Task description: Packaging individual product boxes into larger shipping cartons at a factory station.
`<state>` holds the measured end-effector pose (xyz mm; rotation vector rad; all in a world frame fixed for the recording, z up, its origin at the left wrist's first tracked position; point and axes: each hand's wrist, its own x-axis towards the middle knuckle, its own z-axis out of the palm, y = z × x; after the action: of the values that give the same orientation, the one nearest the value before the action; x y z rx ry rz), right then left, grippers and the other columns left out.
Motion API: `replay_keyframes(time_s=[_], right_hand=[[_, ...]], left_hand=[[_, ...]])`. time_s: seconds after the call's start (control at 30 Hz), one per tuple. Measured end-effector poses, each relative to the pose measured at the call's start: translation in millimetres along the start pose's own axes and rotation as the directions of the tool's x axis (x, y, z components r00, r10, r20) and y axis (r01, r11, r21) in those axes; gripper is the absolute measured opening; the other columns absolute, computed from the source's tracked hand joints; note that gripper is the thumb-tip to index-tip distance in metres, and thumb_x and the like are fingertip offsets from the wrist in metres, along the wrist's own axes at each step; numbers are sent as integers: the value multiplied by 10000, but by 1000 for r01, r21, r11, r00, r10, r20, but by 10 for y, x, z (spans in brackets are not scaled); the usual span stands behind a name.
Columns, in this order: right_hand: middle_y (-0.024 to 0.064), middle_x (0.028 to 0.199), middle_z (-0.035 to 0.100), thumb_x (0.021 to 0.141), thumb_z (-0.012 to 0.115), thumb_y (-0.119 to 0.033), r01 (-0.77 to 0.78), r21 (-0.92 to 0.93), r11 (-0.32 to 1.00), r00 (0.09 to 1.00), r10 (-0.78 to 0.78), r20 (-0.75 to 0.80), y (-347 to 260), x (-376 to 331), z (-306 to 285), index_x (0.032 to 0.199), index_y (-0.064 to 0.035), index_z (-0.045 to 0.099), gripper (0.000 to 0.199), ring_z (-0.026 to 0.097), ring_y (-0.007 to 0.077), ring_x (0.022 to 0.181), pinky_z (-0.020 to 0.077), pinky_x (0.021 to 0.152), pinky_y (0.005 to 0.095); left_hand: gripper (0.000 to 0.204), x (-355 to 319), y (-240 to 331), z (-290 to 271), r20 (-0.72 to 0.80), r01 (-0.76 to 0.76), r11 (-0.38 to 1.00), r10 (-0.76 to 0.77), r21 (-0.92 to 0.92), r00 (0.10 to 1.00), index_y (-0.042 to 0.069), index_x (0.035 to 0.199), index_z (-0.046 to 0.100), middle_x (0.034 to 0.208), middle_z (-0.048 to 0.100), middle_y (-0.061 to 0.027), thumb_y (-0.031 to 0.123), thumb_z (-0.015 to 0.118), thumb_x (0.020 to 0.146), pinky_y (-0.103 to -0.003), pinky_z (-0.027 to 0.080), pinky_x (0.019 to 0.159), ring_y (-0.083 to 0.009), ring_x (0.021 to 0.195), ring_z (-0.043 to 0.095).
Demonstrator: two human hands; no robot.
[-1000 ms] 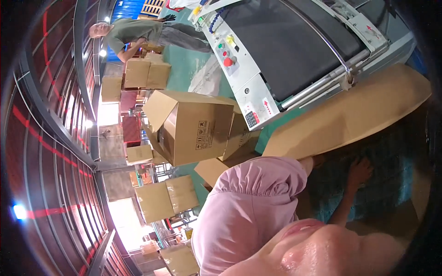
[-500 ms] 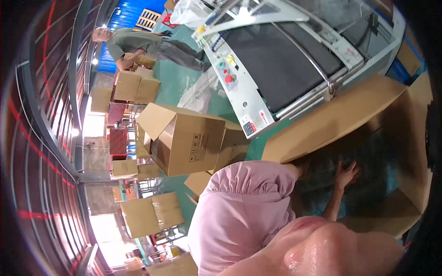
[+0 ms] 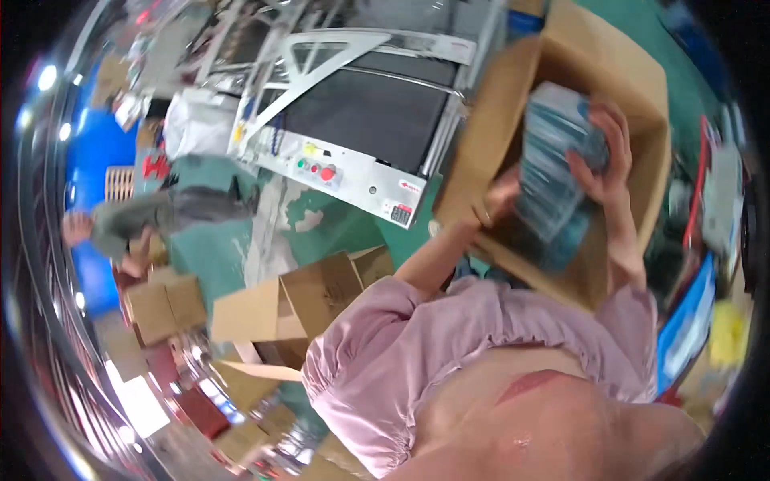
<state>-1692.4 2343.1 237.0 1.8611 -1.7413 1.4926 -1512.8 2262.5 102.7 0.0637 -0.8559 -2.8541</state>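
A shiny bluish-grey bundle in clear plastic film (image 3: pixel 552 164) is held between my two hands at the mouth of a deep cardboard box (image 3: pixel 491 104). My left hand (image 3: pixel 504 196) grips its left side, blurred by motion and partly hidden. On the opposite side, my right hand (image 3: pixel 607 152) curls its fingers round the upper right part. More film-wrapped goods (image 3: pixel 568 247) show below the bundle, inside the box. What the film encloses cannot be made out.
A white-framed machine with a dark conveyor belt (image 3: pixel 365 104) and buttons stands left of the box. An open carton (image 3: pixel 321 297) sits on the green floor at left. Beyond it a person (image 3: pixel 152 224) stands near stacked cartons (image 3: pixel 166 309). Red and blue items (image 3: pixel 686 321) lie at right.
The wrapped bundle has come up into view between my hands; earlier, one hand showed spread inside the dark box. The view has swung, bringing the box upright and both forearms into sight.
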Motion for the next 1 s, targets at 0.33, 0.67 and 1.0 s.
replay_keyframes(time_s=[0.33, 0.67, 1.0], right_hand=[[158, 1176, 467, 671, 687, -132, 71, -157, 985, 974, -34, 225, -1170, 603, 637, 1192, -48, 446, 580, 426, 260, 1117, 358, 910, 363], [52, 1011, 525, 659, 742, -91, -502, 417, 758, 861, 483, 160, 4, 1033, 2084, 1209, -85, 420, 638, 511, 107, 939, 430, 787, 246], [155, 1208, 425, 652, 721, -210, -416, -393, 820, 852, 503, 146, 1727, 499, 3788, 1250, -60, 343, 724, 440, 303, 1120, 395, 886, 359]], left_hand=[[897, -968, 977, -498, -197, -223, 833, 364, 507, 910, 68, 1295, 275, 1098, 515, -66, -85, 724, 534, -310, 467, 799, -181, 998, 522], [907, -1989, 1274, -794, -386, -238, 727, 577, 644, 720, 74, 1265, 294, 1125, 490, -86, -33, 777, 505, -345, 444, 857, -201, 1018, 511], [608, -3007, 801, -492, -695, -152, 755, 650, 638, 307, 22, 1109, 520, 1018, 562, -64, 69, 759, 552, -330, 428, 836, -200, 958, 529]])
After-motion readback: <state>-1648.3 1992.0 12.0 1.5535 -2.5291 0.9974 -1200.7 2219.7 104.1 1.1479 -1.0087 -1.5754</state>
